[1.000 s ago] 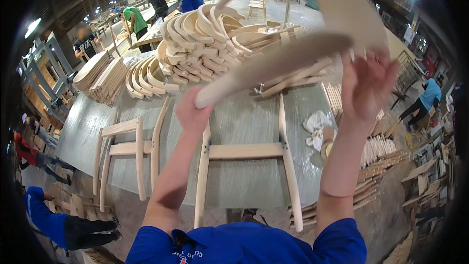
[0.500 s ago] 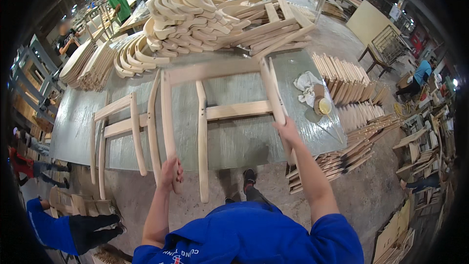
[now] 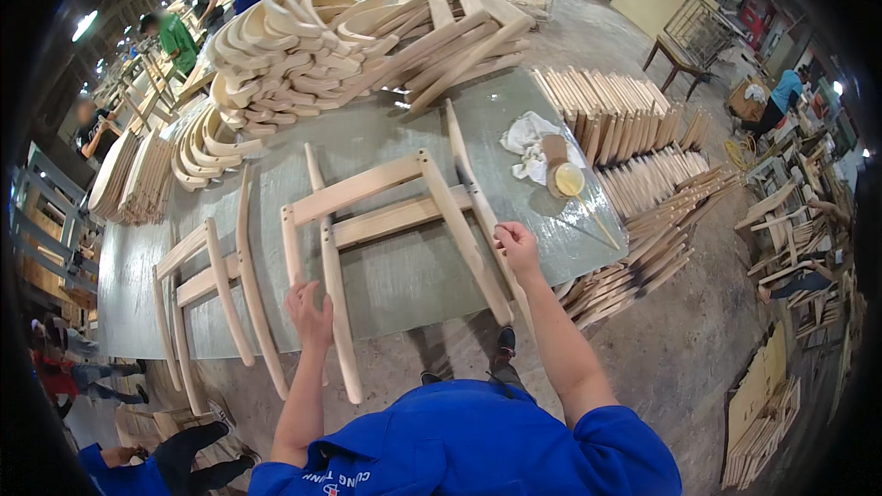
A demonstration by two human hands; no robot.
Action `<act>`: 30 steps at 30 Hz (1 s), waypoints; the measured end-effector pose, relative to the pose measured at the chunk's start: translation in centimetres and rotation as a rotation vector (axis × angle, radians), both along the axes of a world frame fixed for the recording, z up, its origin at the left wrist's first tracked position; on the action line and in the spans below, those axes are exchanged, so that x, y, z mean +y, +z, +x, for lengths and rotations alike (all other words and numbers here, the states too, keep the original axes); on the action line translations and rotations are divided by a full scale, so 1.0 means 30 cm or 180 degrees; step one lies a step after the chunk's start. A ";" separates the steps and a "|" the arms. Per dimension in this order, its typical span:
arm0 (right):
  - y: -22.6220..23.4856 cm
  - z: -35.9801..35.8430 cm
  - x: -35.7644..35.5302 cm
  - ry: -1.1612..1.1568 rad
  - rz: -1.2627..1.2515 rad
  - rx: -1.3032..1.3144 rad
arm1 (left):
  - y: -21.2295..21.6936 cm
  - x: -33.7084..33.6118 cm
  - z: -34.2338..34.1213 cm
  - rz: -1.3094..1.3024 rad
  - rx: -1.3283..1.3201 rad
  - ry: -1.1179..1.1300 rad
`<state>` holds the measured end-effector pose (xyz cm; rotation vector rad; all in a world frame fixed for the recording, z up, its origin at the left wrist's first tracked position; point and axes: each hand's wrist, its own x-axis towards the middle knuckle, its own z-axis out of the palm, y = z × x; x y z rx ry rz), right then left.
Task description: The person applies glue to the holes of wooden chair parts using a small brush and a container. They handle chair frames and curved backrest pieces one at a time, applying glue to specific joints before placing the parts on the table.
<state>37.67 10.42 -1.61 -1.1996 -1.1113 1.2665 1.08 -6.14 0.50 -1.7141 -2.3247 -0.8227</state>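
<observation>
Two pale wooden chair frames lie overlapped on the sheet-covered table before me. The front leg frame point(image 3: 356, 189) has two legs and a top rail; it rests over a back frame point(image 3: 400, 220) with longer curved posts. My left hand point(image 3: 310, 312) is beside the front frame's left leg, its fingers apart and holding nothing I can see. My right hand point(image 3: 517, 248) is closed, with curled fingers, next to the back frame's right post. What those fingers hold, if anything, is hidden. Left of these, another pair of chair frames point(image 3: 207, 280) lies overlapped.
Curved wooden parts point(image 3: 276, 55) are heaped at the table's far side, beside stacked frames point(image 3: 450, 46). A white rag point(image 3: 531, 142) and a yellowish cup point(image 3: 569, 180) sit at the right. Wooden slats point(image 3: 634, 129) stand right of the table. Several people work around.
The front leg frame has come down onto the back frame. My hands have left its legs; the left opened, and the right moved slightly left. The whole view has shifted.
</observation>
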 end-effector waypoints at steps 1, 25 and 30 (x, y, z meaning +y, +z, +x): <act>-0.001 0.048 0.008 -0.0167 -0.0440 0.0459 | 0.022 0.078 0.057 0.0112 -0.0113 -0.0309; -0.137 0.485 -0.007 0.0539 -0.1850 0.2072 | 0.016 1.014 0.749 -0.1326 0.2425 -0.2835; -0.136 0.489 -0.008 0.0569 -0.1836 0.2123 | 0.008 1.022 0.793 -0.1396 0.3032 -0.2976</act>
